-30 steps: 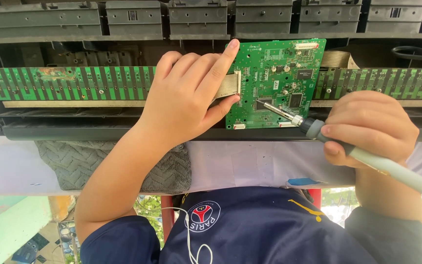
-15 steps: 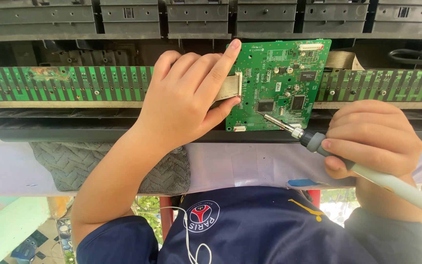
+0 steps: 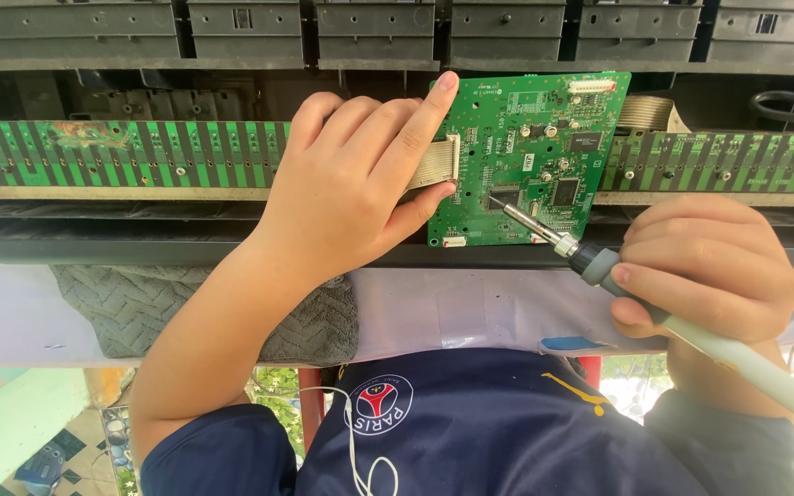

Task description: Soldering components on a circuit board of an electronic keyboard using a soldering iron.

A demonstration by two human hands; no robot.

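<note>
My left hand (image 3: 351, 188) presses flat on the left edge of a small green circuit board (image 3: 544, 119), with the index finger along the board's top corner and the thumb by the grey ribbon cable (image 3: 434, 163). My right hand (image 3: 705, 271) grips a soldering iron (image 3: 599, 266) with a pale handle. Its metal tip touches the board next to a black chip (image 3: 566, 193). The board lies over a black keyboard-like chassis (image 3: 140, 243).
Long green strip boards (image 3: 112, 152) run left and right behind the small board. A row of dark plastic key parts (image 3: 379, 32) lines the top. A grey knitted cloth (image 3: 130, 308) lies on the white table edge. A black cable (image 3: 788, 106) curls at the upper right.
The soldering iron's tip shifted slightly on the board, dipping and coming back near the chip. My right hand sank a little. The left hand held still.
</note>
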